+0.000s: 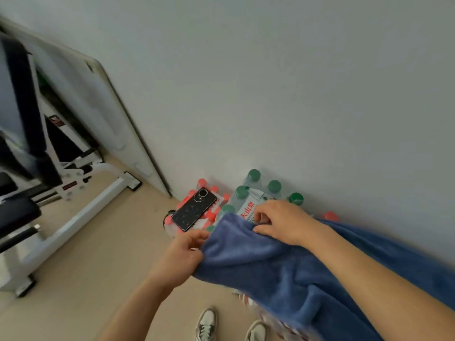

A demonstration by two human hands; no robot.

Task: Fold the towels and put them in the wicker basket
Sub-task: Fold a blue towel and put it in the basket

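Observation:
A blue towel [283,271] hangs in the air in front of me, spreading from the middle of the view to the right edge. My left hand [182,257] pinches its left edge between thumb and fingers. My right hand [283,221] grips the top edge with curled fingers, my forearm lying across the cloth. A red-and-white striped fabric [268,316] peeks out below the towel. No wicker basket is in view.
Packs of water bottles [253,190] with green and red caps stand on the floor against the white wall, a black phone [194,209] lying on top. A white-framed exercise machine [73,200] fills the left. My shoes [206,324] show at the bottom.

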